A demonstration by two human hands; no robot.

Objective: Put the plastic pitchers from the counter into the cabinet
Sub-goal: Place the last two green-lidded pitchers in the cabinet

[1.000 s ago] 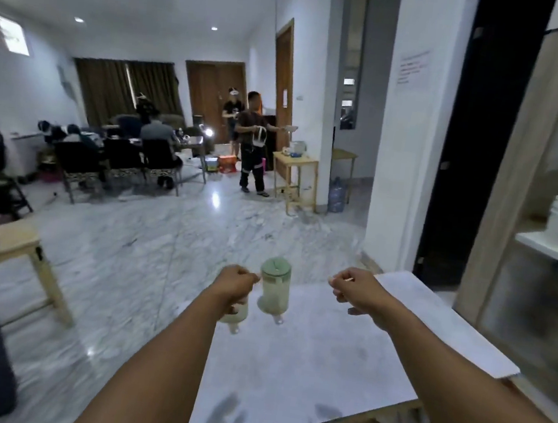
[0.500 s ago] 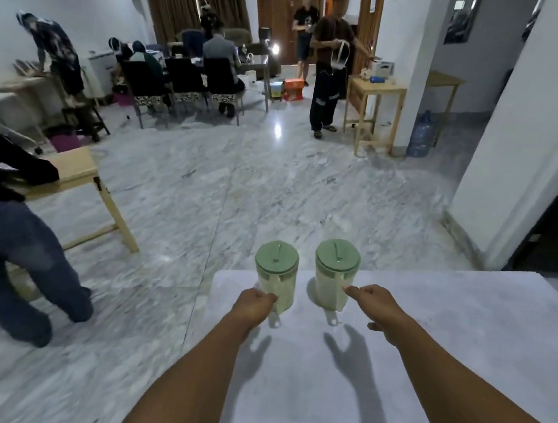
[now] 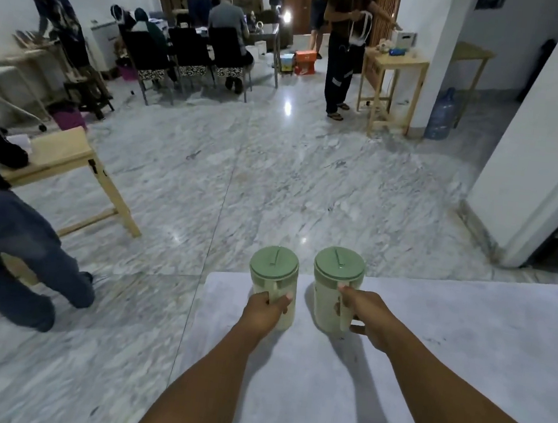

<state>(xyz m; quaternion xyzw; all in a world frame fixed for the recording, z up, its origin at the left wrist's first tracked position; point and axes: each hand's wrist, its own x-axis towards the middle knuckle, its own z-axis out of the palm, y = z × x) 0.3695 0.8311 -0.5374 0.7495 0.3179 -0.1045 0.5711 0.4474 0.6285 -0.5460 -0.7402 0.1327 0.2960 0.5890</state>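
At the six o'clock part of the view a pale marble counter [image 3: 445,349] spreads out to the right, its far edge meeting a grey-veined marble floor [image 3: 273,183] that fills the middle of the room. At nine o'clock a person in dark trousers [image 3: 9,245] leans over a light wooden table [image 3: 63,154]; at twelve o'clock another person [image 3: 343,42] stands beside a tall wooden stand [image 3: 392,82], and at eleven o'clock seated people gather round a dark dining table [image 3: 258,33]. Near the counter's far edge, just left of centre, two plastic pitchers stand upright, side by side and close together without touching, each with a green lid. The left hand [image 3: 265,313] is wrapped around the handle of the left pitcher [image 3: 274,276]. The right hand [image 3: 368,313] curls around the handle of the right pitcher [image 3: 331,285], thumb on top.
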